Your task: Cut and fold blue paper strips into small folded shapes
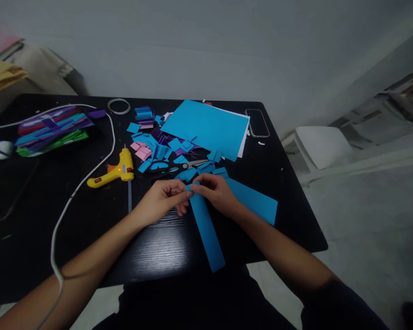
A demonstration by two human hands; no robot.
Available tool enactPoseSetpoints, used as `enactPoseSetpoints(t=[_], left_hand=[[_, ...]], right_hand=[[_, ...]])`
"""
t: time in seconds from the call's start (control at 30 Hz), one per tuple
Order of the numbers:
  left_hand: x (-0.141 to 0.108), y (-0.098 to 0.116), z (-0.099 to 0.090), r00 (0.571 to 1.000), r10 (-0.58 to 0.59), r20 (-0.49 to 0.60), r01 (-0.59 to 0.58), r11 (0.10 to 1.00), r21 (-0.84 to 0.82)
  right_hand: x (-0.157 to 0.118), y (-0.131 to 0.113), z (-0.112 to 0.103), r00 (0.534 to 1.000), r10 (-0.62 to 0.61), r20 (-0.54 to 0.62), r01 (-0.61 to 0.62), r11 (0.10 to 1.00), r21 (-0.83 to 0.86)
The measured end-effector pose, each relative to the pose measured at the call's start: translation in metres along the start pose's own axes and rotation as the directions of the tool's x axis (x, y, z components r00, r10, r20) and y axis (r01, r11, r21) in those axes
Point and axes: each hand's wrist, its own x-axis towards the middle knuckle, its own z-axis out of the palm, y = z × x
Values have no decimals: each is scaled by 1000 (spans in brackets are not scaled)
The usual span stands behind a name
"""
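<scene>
In the head view, a blue paper strip (pixel 206 231) is held at its far end over the near part of the black table (pixel 158 254), its long axis running from the fingers toward the table's near edge and slanting a little to the right. Its free end comes about level with that edge; whether it lies on the tabletop or hangs just above is hard to tell. The left hand (pixel 167 198) pinches the strip's far end at its left side, thumb on top, and the right hand (pixel 215 190) grips the same end from the right, fingers curled. That end looks bent over, but the fingertips cover much of it. Behind the right wrist, a wider blue paper piece (pixel 256 200) points toward the table's right edge, partly hidden by the forearm. Beyond the hands, scissors (pixel 196 163) lie half buried among small paper pieces (pixel 161 151), near a large blue sheet (pixel 206 126) toward the far edge. Left of them is a yellow glue gun (pixel 119 170), its glue stick (pixel 130 197) running down behind the left forearm. A white mouse (pixel 0 150) is cut off at the frame's left side.
</scene>
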Motion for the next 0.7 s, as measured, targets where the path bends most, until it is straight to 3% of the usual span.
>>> enactPoseSetpoints(t=[0.47, 0.6, 0.7], left_hand=[[-1, 0, -2, 999, 24, 36, -26, 998, 50], [-4, 7, -10, 989, 150, -20, -142, 964, 225], [-5, 12, -14, 952, 298, -74, -254, 901, 352]], right_hand=[[1, 0, 0, 1000, -20, 15, 20, 1000, 19], [0, -3, -2, 1000, 18, 6, -19, 999, 48], [0, -3, -3, 999, 43, 19, -44, 996, 82]])
